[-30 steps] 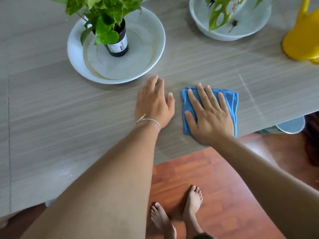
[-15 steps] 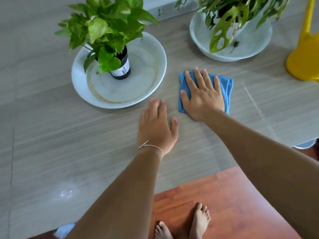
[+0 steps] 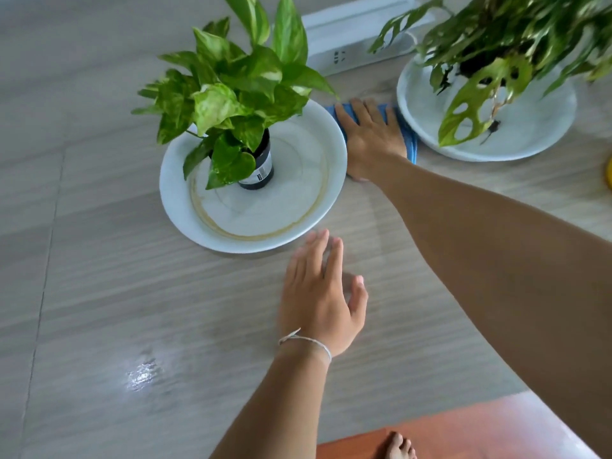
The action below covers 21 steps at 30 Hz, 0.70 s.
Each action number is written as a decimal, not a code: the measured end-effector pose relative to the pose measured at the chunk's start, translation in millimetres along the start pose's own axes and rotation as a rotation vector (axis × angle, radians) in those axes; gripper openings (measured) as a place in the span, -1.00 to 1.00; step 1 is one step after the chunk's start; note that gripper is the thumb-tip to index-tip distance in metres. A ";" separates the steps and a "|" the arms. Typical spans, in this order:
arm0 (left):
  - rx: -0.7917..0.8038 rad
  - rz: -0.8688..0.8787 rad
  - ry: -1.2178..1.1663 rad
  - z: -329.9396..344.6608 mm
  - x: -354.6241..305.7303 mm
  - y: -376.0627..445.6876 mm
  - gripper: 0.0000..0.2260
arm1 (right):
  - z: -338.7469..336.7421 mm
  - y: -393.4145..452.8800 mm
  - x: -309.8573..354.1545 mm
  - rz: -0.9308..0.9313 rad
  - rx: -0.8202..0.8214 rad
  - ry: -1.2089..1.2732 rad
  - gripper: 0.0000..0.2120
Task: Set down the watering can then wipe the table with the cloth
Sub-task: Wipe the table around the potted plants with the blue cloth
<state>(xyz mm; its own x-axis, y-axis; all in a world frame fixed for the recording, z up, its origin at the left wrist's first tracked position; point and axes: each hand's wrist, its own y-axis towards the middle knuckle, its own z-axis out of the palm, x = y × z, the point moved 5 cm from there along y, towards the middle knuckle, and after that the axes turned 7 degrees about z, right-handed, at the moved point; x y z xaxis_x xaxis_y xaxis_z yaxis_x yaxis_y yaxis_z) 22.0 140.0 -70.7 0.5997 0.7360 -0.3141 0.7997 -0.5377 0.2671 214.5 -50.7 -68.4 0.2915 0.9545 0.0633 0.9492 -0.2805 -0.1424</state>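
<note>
A blue cloth (image 3: 408, 137) lies on the grey wood-grain table (image 3: 99, 293), in the gap between two white plates. My right hand (image 3: 371, 140) presses flat on it with straight fingers and covers most of it. My left hand (image 3: 323, 293) rests flat and open on the table, nearer to me, just in front of the left plate. Only a sliver of the yellow watering can (image 3: 608, 172) shows at the right edge of the view, standing on the table.
A white plate (image 3: 298, 213) holds a leafy plant in a black pot (image 3: 260, 167). A second white plate (image 3: 536, 127) at the back right holds another plant. A white power strip (image 3: 351, 44) lies behind them. The table's near edge and a red floor are at the bottom right.
My right hand has pushed the cloth away from me, from near the table's front edge into the gap between the two plates. My left hand has stayed flat on the table.
</note>
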 end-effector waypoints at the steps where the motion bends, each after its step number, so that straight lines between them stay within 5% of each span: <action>1: 0.003 -0.001 -0.002 0.3 0.1 -0.3 -0.49 | -2.7 6.3 0.9 -0.015 -0.001 0.009 -0.25; 12: 0.026 -0.006 -0.012 2.7 -0.2 -2.0 -0.49 | -2.9 6.5 -1.5 -0.080 -0.038 0.049 -0.40; 21: 0.043 -0.024 0.021 2.5 -2.2 -1.5 -0.47 | 10.4 -83.1 -12.3 -0.038 -0.082 0.092 -0.42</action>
<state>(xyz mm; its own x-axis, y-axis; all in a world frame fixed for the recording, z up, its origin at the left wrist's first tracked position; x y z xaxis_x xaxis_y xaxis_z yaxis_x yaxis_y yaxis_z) 19.5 138.2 -72.7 0.5801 0.7571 -0.3003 0.8145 -0.5369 0.2199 130.8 -38.1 -67.6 0.2611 0.9523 0.1578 0.9652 -0.2551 -0.0576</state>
